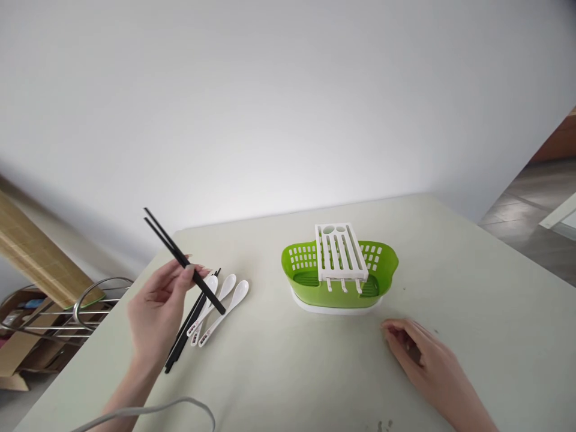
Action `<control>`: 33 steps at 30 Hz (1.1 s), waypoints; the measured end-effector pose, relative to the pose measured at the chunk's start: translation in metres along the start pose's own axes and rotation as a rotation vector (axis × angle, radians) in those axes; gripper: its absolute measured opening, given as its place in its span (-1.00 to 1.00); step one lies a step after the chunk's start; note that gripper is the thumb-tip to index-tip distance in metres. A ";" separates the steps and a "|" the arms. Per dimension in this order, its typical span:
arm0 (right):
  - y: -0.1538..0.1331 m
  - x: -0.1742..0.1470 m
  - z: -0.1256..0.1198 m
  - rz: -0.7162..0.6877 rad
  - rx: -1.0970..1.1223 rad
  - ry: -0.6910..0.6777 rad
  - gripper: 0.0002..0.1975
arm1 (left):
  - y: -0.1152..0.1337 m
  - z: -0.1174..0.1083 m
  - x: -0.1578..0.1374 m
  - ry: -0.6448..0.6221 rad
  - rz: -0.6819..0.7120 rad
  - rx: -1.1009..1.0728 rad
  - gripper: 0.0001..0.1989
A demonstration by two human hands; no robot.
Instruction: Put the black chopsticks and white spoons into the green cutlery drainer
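Observation:
Between the thumb and fingers of my left hand [164, 300] is a pair of black chopsticks [173, 245], slanting with their thick ends down to the right. Below them, more black chopsticks [182, 339] lie on the table beside three white spoons [229, 309] with marked handles. A green basket [330, 294] on a white base stands right of centre. Across its top rests a white slotted rack [342, 252] with round holes at the back and hooks in front. My right hand [418, 360] lies on the table near the basket's front right, fingers curled together, with nothing visible in them.
The pale table [288, 372] meets a white wall [288, 108] at its back. A grey cable [180, 402] curves over my left forearm. Off the left edge are a metal wire rack [85, 315], a cardboard box [27, 351] and a long yellowish board [45, 252].

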State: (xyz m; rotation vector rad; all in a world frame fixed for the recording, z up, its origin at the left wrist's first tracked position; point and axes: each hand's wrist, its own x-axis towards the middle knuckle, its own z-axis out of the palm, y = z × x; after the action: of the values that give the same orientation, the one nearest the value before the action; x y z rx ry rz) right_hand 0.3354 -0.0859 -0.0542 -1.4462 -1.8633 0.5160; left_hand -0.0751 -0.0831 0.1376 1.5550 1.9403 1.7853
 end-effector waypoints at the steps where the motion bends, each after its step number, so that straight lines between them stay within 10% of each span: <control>1: -0.001 0.000 0.000 0.005 0.004 0.004 -0.74 | 0.002 0.007 -0.006 -0.030 -0.032 -0.037 -0.57; 11: -0.007 -0.001 0.001 0.027 0.016 0.023 -0.75 | -0.018 0.051 -0.060 -0.211 -0.076 -0.154 -0.68; 26: -0.006 0.001 -0.003 0.015 -0.002 0.012 -0.75 | -0.050 0.047 -0.075 -0.310 0.041 -0.061 -0.75; 33: -0.006 0.001 -0.003 0.006 -0.002 -0.004 -0.74 | -0.019 0.043 -0.059 -0.222 -0.049 -0.104 -0.70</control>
State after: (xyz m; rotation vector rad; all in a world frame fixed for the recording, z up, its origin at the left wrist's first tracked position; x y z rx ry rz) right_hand 0.3337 -0.0868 -0.0482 -1.4534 -1.8637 0.5197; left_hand -0.0307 -0.0900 0.0775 1.5814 1.7404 1.5907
